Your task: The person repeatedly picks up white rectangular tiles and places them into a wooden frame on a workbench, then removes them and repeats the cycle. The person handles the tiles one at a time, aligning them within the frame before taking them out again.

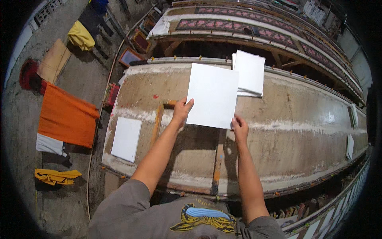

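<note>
At the table's left end, a white rectangular piece [127, 139] lies flat on the table [286, 147]. Beside it rests a wooden frame [158, 123]. My left hand [183, 112] grasps the left edge of the white sheet [212, 95], thumb on its face. The sheet appears raised above the table, tilted slightly, its upper right covering part of a white stack [251, 73] in view. My right hand [240, 128] pinches its lower right corner. Step in hand, as I judge it: two-handed handling of one sheet. The next move calls for even grip, flat support and clearance from the frame.
</note>
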